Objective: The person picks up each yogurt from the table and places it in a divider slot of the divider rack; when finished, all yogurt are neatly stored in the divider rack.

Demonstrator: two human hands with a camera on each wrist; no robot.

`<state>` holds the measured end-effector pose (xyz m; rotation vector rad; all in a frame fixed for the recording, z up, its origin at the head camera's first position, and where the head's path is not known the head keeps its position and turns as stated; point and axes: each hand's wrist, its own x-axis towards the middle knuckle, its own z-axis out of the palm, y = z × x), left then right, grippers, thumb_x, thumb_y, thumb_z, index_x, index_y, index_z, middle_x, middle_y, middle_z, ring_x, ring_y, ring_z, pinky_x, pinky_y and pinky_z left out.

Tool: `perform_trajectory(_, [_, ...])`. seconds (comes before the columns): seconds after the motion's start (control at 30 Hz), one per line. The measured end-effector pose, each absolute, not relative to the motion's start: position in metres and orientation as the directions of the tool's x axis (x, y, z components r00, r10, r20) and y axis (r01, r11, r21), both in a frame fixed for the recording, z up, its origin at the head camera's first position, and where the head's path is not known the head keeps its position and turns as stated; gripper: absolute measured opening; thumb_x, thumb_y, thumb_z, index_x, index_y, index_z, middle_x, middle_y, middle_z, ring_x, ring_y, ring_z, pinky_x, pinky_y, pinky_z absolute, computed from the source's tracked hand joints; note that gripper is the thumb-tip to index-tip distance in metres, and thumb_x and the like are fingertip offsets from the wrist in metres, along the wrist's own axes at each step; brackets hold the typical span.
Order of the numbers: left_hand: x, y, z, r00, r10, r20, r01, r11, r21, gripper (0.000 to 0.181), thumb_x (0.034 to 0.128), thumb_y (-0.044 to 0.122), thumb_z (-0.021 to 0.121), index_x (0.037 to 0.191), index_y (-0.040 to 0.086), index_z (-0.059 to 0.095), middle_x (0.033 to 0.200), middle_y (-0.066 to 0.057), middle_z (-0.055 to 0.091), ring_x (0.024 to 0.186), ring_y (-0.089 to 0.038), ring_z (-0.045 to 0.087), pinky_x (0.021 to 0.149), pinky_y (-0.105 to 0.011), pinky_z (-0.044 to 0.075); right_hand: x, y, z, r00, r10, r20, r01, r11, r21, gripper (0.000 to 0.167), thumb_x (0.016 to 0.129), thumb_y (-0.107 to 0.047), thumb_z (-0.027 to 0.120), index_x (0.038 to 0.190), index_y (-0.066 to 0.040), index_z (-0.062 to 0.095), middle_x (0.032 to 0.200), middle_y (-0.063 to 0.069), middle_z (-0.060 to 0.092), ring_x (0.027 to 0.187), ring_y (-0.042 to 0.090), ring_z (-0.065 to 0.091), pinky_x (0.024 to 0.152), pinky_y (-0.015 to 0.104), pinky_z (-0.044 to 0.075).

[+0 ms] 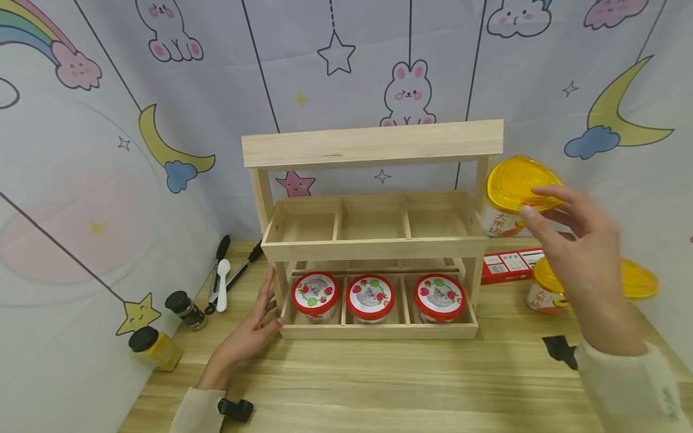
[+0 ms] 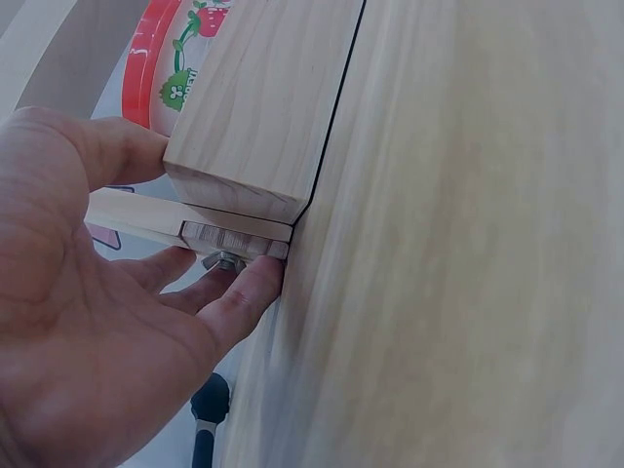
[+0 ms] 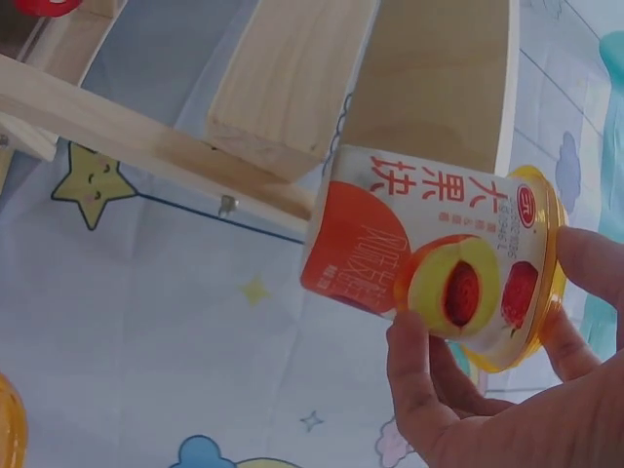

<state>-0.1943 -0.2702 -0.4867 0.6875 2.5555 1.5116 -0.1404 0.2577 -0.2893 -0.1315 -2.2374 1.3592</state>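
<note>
My right hand [image 1: 582, 246] holds a yogurt cup with a yellow lid [image 1: 520, 183] in the air, at the right end of the upper tier. In the right wrist view, peach artwork shows on this cup [image 3: 439, 253], and the thumb and fingers are around its lid end and side. A two-tier wooden rack [image 1: 373, 249] stands on the table. At its lower left corner, my left hand [image 1: 246, 340] grips the wood, thumb at the front and fingers [image 2: 249, 297] against the side. Three red-lidded cups [image 1: 316, 294] sit in the lower tier, one per compartment; the upper compartments hold nothing.
More yellow-lidded cups [image 1: 547, 285] stand on the right, partly behind my right forearm, near a red box [image 1: 509, 266]. To the left lie a white spoon [image 1: 222, 282] and black-handled utensils [image 1: 243, 267], with a black-capped jar [image 1: 186, 310] and a yellow jar [image 1: 156, 349].
</note>
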Motion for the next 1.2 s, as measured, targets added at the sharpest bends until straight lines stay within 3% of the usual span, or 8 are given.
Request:
perform_trajectory(0.4, [-0.194, -0.270, -0.487, -0.896, 0.419, 0.146, 0.333, 0.417, 0.846, 0.101, 0.1073, 0.002, 0.056, 0.172, 0.034, -0.015, 0.179, -0.029, -0.014, 0.152, -0.073, 0.020, 0.109, -0.081, 0.044, -0.148, 0.243, -0.286, -0.853, 0.265, 0.449, -0.284, 0.486, -0.826, 0.042, 0.102, -0.029, 0.075, 0.144, -0.023, 0.068, 0.129, -0.021, 0.065, 0.114, 0.001, 0.064, 0.092, 0.001, 0.048])
perform_trajectory(0.73, [-0.195, -0.271, -0.488, -0.900, 0.413, 0.142, 0.325, 0.417, 0.849, 0.101, 0.1075, 0.002, 0.055, 0.172, 0.035, -0.014, 0.179, -0.028, -0.013, 0.152, -0.073, 0.021, 0.108, -0.080, 0.044, -0.154, 0.224, -0.288, -0.870, 0.229, 0.437, -0.280, 0.500, -0.820, 0.044, 0.104, -0.036, 0.072, 0.146, -0.028, 0.065, 0.142, -0.008, 0.062, 0.116, 0.003, 0.061, 0.092, 0.002, 0.048])
perform_trajectory(1.2, [-0.194, -0.270, -0.488, -0.903, 0.409, 0.130, 0.315, 0.425, 0.849, 0.101, 0.1079, 0.003, 0.055, 0.172, 0.036, -0.015, 0.180, -0.023, -0.014, 0.153, -0.072, 0.020, 0.108, -0.084, 0.041, -0.164, 0.198, -0.288, -0.872, 0.167, 0.460, -0.344, 0.459, -0.819, 0.041, 0.103, -0.034, 0.073, 0.143, -0.025, 0.067, 0.141, -0.003, 0.064, 0.116, 0.007, 0.062, 0.095, 0.005, 0.050])
